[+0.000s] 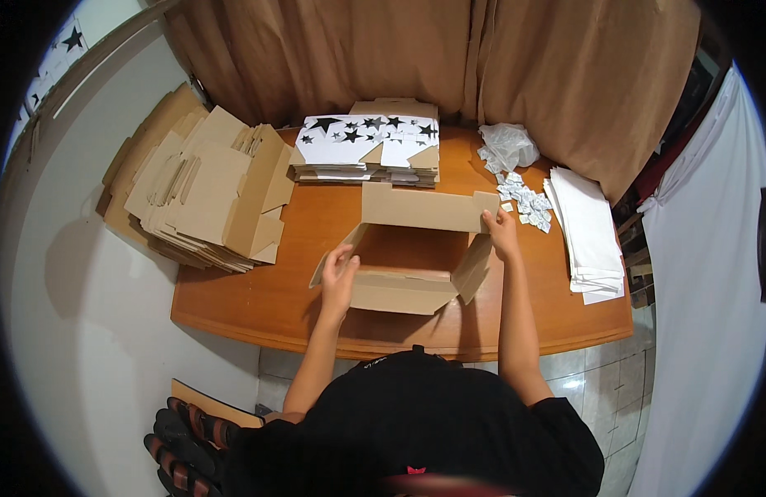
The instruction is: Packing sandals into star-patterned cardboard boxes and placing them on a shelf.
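Two hands on half-folded cardboard box, mid counter: left hand gripping near-left flap, right hand pinching far-right corner. Best to press along creases, keep back wall upright, tuck side flaps square. Flat blanks stacked left.

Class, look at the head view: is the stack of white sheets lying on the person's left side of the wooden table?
No: the stack of white sheets lies at the right end of the wooden table, beyond the right hand.
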A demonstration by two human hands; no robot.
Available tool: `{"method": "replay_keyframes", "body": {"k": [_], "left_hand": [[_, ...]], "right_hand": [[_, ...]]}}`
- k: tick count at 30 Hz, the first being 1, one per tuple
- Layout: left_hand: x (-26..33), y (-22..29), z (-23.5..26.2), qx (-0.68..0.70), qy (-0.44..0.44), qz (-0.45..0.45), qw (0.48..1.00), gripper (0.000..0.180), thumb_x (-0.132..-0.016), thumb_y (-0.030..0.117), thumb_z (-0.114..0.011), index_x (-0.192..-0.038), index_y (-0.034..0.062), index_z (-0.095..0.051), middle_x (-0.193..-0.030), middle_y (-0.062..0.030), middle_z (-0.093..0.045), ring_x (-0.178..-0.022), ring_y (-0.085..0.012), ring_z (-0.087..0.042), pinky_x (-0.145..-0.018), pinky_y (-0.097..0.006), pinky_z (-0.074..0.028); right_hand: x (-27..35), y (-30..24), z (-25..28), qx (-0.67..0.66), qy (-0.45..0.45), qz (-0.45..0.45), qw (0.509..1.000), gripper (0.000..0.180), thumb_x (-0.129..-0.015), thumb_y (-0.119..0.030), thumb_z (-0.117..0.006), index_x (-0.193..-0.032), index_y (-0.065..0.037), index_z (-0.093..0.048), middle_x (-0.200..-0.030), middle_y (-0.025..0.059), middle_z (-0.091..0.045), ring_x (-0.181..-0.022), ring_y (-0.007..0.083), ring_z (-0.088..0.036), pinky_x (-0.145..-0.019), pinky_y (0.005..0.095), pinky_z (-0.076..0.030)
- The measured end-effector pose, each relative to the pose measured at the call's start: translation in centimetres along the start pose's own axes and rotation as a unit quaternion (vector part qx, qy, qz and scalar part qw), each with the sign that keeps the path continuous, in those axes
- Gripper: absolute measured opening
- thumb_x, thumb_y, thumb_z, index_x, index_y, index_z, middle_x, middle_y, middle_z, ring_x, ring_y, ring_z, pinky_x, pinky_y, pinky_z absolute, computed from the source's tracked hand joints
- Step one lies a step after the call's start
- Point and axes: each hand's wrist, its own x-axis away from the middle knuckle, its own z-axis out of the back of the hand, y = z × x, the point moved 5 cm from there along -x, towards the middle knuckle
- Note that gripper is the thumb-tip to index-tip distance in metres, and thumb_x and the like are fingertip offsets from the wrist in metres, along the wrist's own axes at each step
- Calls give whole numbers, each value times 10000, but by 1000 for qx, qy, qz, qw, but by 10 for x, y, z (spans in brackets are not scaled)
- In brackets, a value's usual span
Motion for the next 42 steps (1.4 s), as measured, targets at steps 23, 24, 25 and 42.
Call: {"method": "replay_keyframes", "body": {"k": [23,24,25,42], "left_hand": [[-30,-41,-14,-673,-229,39,702,1395,-360,642,-764,-1397,-36,-124,-1434,-307,56,-1324,-405,192,-1021,-565,112],[-30,-43,-14,-674,-231,36,701,1395,-360,642,-764,-1397,-36,-124,-1434,-307,56,-1324,-405,192,-1021,-565,112],[-28,-43,-13,-670,-242,61,699,1390,-359,636,-768,-1398,-30,-128,-1434,-308,56,-1321,-409,196,-1023,-567,101],[-28,-1,-2,-601,-204,-4,772,1419,-315,616,-801,-1414,25,-125,-1430,-309,79,-1329,-416,163,-1067,-500,17]], "right_hand": [[109,-91,-88,318,-68,238,915,247,-750,-177,-659,-932,-22,-599,-943,178,-578,-870,319,-567,-748,381,-469],[111,-82,-87,367,-62,233,898,278,-737,-195,-675,-946,-26,-600,-962,190,-571,-904,329,-557,-773,388,-466],[113,-85,-86,366,-61,234,899,278,-737,-195,-675,-946,-26,-600,-962,190,-571,-904,329,-557,-773,388,-466],[81,-38,-19,594,109,53,796,237,-649,-30,-640,-874,-103,-622,-934,137,-584,-912,333,-536,-738,401,-434]]}}
